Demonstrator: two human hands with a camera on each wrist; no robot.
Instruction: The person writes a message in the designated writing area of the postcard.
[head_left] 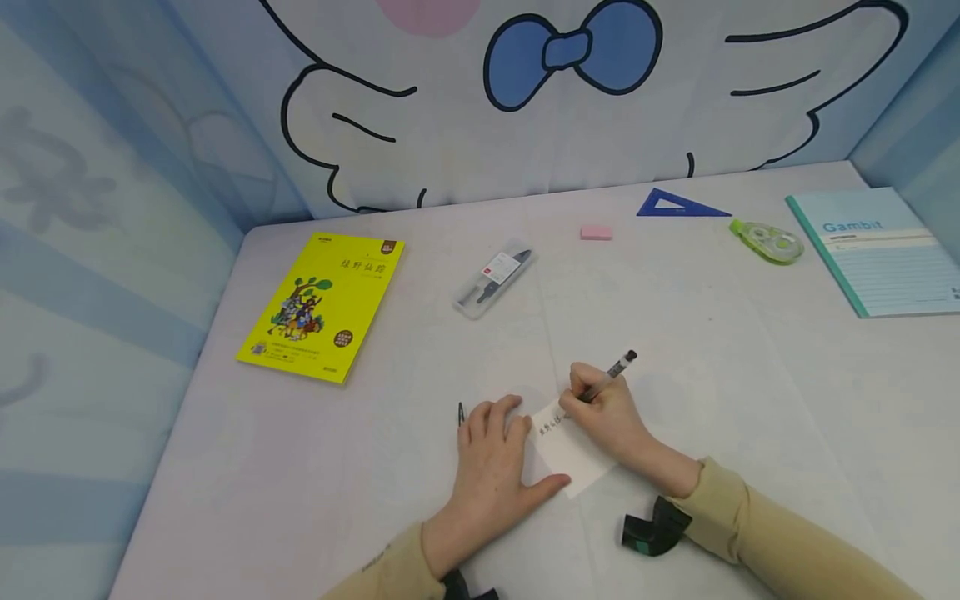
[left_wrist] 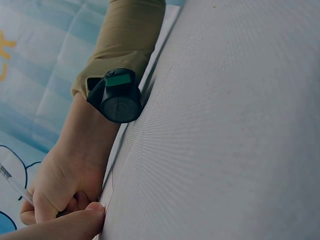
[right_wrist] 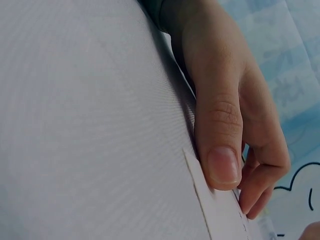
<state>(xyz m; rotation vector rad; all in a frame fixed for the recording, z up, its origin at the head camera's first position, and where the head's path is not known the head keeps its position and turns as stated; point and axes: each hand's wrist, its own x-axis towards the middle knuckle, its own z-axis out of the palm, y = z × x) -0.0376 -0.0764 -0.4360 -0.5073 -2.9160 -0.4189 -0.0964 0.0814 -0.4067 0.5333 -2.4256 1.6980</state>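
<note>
In the head view my right hand point(head_left: 609, 417) grips a pen point(head_left: 619, 365) with a clear barrel and black end, tilted up to the right. Its writing end, mostly hidden by the fingers, meets a small white sheet of paper point(head_left: 573, 458). A short row of dark handwritten characters runs along the paper's upper edge. My left hand point(head_left: 491, 458) lies with fingers spread at the paper's left side, its thumb on the lower edge. The right wrist view shows that thumb point(right_wrist: 222, 165) pressing on the paper. Beside the left fingertips lies a small dark pointed thing point(head_left: 461, 413), partly hidden.
A yellow book point(head_left: 322, 308) lies at the left. Farther back are a clear case with a compass point(head_left: 495, 279), a pink eraser point(head_left: 596, 232) and a blue set square point(head_left: 678, 204). A green correction tape point(head_left: 767, 242) and a notebook point(head_left: 877, 250) lie at the right.
</note>
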